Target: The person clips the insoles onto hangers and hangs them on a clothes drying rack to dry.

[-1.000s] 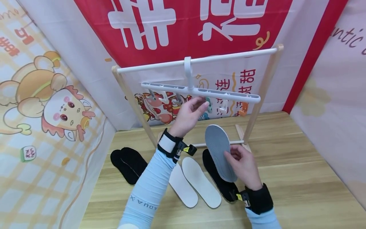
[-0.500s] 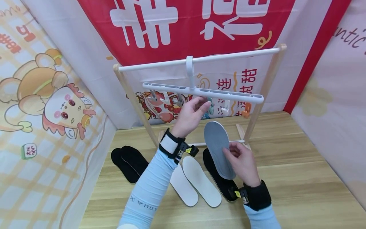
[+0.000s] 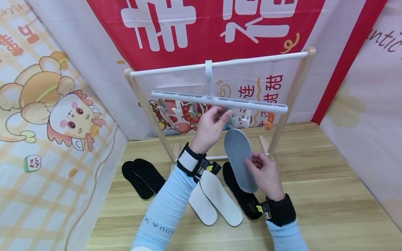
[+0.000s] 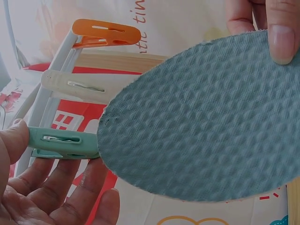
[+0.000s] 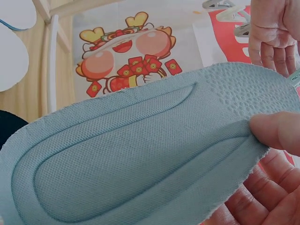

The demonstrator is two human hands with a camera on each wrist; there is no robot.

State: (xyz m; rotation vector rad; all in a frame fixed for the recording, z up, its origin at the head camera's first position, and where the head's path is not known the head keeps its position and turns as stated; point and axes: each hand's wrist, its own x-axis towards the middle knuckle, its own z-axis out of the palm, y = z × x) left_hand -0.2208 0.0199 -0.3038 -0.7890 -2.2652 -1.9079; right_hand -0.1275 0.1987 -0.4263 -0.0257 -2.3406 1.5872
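Note:
My right hand (image 3: 267, 174) pinches a grey-blue insole (image 3: 240, 157) by its side edge, thumb on its textile face, and holds it up above the floor. With thumb and fingers my left hand (image 3: 208, 129) pinches the handle end of a green clothespin (image 4: 65, 143) on a white clip hanger (image 3: 251, 104). In the left wrist view the insole's rounded tip is at the clothespin's far end; whether it sits between the jaws I cannot tell. Beside the green one hang a whitish clothespin (image 4: 86, 87) and an orange clothespin (image 4: 105, 33).
The hanger hooks over the white bar (image 3: 257, 61) of a wood-sided rack (image 3: 292, 90). On the wooden surface lie two white insoles (image 3: 224, 200), a black insole (image 3: 232, 181) under the raised one, and a black pair (image 3: 141, 177) at left. Grey and white clips hang at the hanger's left.
My right hand has raised the grey-blue insole slightly, toward the hanger and my left hand. The hanger has shifted a little to the left. My left hand keeps its grip on the clothespin.

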